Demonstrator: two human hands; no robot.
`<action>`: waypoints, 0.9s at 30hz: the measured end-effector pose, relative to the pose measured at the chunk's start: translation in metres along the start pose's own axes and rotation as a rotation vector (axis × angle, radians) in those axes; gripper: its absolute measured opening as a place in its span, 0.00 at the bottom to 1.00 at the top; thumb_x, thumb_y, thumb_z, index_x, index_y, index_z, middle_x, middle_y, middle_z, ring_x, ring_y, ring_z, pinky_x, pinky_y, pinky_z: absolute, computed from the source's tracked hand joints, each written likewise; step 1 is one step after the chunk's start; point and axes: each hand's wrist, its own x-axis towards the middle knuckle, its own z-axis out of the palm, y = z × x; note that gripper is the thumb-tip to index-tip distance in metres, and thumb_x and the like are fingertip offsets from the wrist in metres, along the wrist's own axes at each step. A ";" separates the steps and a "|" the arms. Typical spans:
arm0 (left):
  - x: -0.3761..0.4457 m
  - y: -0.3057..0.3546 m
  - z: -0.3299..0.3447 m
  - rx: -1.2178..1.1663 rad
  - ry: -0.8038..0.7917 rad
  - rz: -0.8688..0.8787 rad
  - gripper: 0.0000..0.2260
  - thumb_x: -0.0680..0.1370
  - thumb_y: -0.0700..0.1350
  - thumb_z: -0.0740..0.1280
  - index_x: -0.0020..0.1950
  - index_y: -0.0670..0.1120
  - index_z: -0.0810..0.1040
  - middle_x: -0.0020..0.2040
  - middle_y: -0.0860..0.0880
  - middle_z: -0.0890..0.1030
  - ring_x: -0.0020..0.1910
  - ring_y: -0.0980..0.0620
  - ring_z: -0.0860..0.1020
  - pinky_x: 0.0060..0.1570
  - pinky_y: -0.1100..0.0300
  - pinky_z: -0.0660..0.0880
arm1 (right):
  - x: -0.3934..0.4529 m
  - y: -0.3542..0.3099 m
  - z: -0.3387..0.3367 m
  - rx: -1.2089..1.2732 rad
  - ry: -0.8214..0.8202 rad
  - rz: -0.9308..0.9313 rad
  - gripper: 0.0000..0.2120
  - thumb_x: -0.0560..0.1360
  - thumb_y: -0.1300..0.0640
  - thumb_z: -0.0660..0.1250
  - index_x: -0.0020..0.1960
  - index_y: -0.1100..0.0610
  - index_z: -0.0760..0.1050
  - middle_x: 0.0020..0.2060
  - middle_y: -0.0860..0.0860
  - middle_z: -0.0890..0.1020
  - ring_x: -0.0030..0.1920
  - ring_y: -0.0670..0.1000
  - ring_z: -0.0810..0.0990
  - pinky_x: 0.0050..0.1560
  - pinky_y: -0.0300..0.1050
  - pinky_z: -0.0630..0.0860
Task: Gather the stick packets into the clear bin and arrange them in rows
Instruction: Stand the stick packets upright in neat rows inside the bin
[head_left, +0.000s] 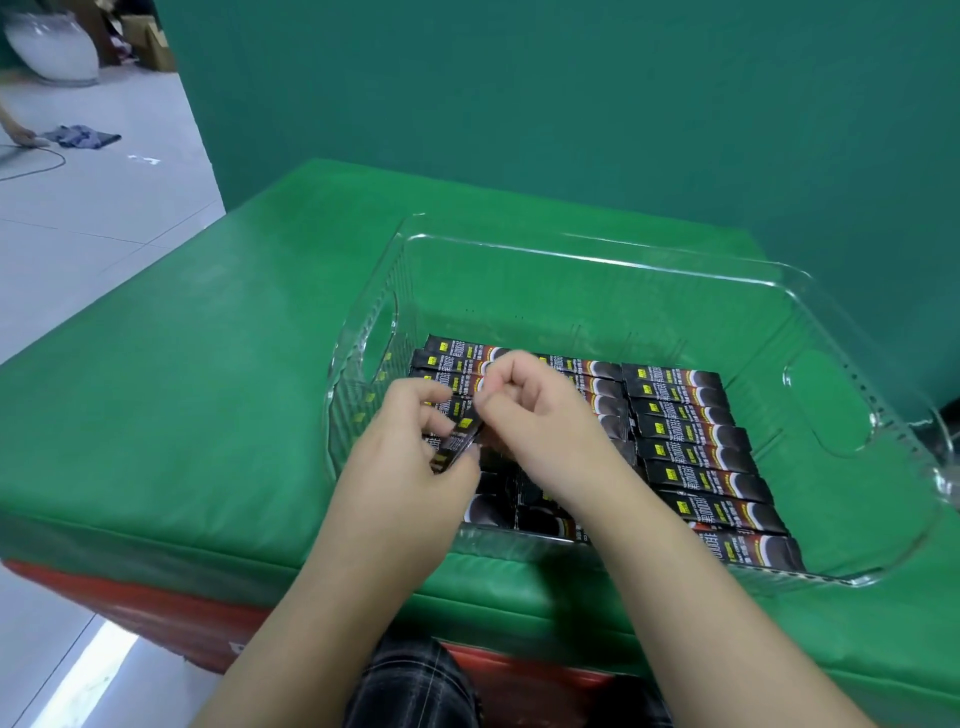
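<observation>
Hands: left hand (410, 457) and right hand (540, 410), both pinching one stick packet (460, 439) over clear bin (883, 374).

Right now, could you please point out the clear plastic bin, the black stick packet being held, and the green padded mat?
clear plastic bin (826, 410): head view, right handle wall.
held black stick packet (457, 441): head view, its middle.
green padded mat (208, 389): head view, bare left surface.

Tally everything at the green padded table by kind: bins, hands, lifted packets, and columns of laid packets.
Clear plastic bin: 1
Hands, left hand and right hand: 2
Dark stick packet held in both hands: 1
Columns of laid packets, left column and right column: 2
Total: 6
The hands hide some of the laid packets, so these cannot be counted singly.
</observation>
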 end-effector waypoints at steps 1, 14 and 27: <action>0.000 0.000 0.000 -0.011 -0.010 0.000 0.17 0.74 0.43 0.72 0.54 0.58 0.67 0.43 0.56 0.74 0.31 0.60 0.71 0.33 0.64 0.66 | 0.001 0.001 -0.001 -0.006 0.052 -0.007 0.09 0.74 0.62 0.63 0.39 0.51 0.67 0.24 0.45 0.67 0.25 0.44 0.61 0.29 0.40 0.60; 0.005 -0.011 0.000 -0.227 -0.013 0.010 0.11 0.78 0.43 0.67 0.51 0.61 0.72 0.38 0.56 0.78 0.32 0.59 0.74 0.38 0.56 0.70 | 0.003 -0.003 -0.009 -0.108 0.393 -0.050 0.09 0.79 0.61 0.60 0.45 0.48 0.66 0.33 0.46 0.73 0.29 0.44 0.68 0.32 0.36 0.65; 0.000 -0.011 0.007 -0.350 0.179 0.124 0.18 0.78 0.34 0.65 0.50 0.60 0.73 0.33 0.51 0.70 0.30 0.55 0.68 0.34 0.56 0.66 | 0.004 0.000 -0.011 -0.076 0.290 0.273 0.15 0.75 0.42 0.65 0.48 0.55 0.76 0.33 0.48 0.83 0.36 0.45 0.82 0.46 0.48 0.77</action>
